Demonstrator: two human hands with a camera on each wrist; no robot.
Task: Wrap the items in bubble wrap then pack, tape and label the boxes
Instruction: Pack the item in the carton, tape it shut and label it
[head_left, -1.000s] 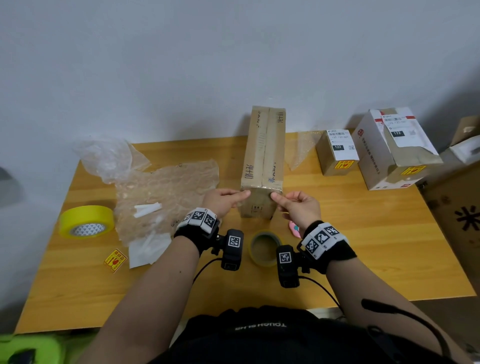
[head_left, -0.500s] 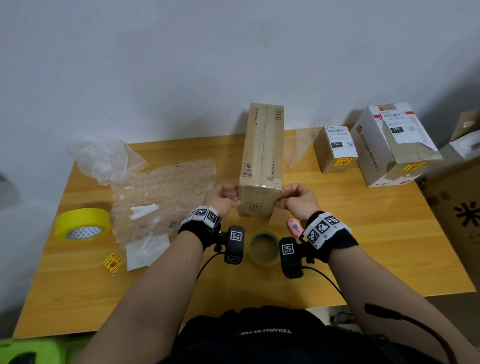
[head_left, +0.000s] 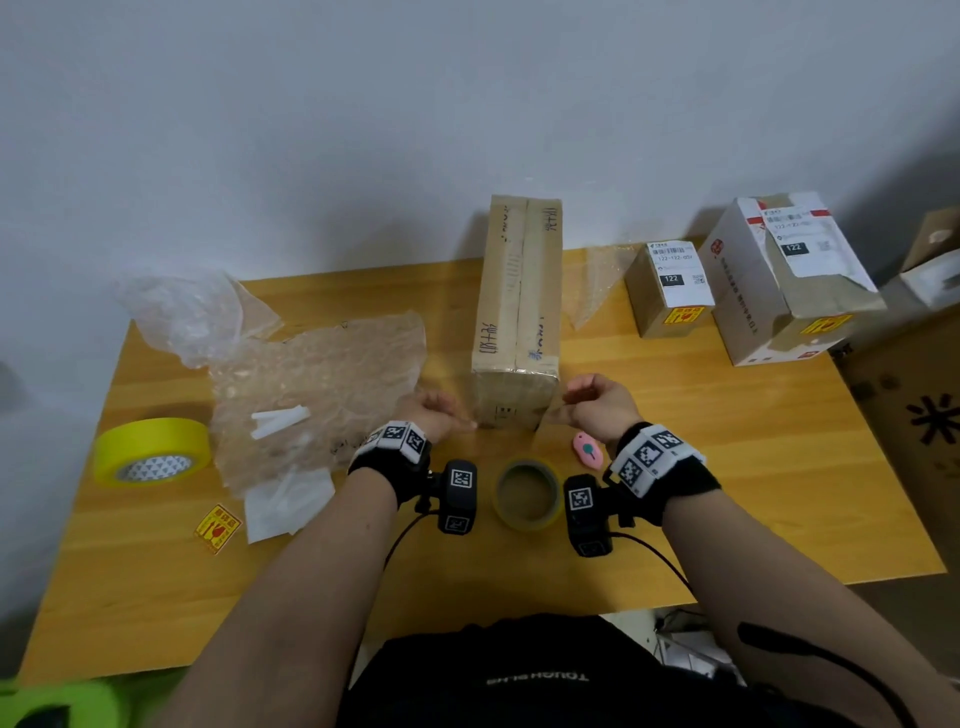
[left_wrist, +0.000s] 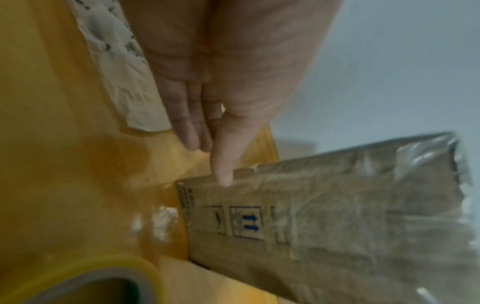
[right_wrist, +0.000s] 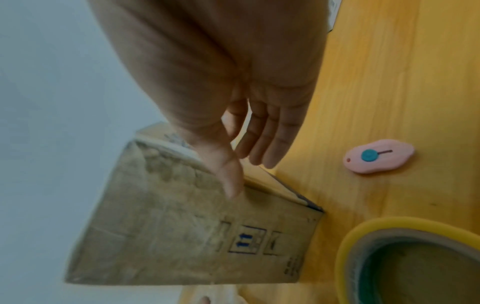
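Head view: wooden table (head_left: 727, 467) carries a long taped cardboard box (head_left: 519, 312) lying at centre, its length running away toward the wall; left hand (head_left: 436, 415) sits at the box's near-left lower corner, right hand (head_left: 597, 405) at its near-right corner, so the box's near end lies between the two grips; left wrist view shows straight fingers, thumb tip touching the near face at its edge, nothing enclosed; right wrist view shows the same, thumb laid on the near face by the side edge, other fingers extended just beside the side wall; neither grip closes round anything; bubble wrap (head_left: 322, 395) lies left of the box; yellow tape roll (head_left: 150, 452) far left; clear tape roll (head_left: 527, 493) near the wrists; pink cutter (head_left: 587, 449) beside the right hand.
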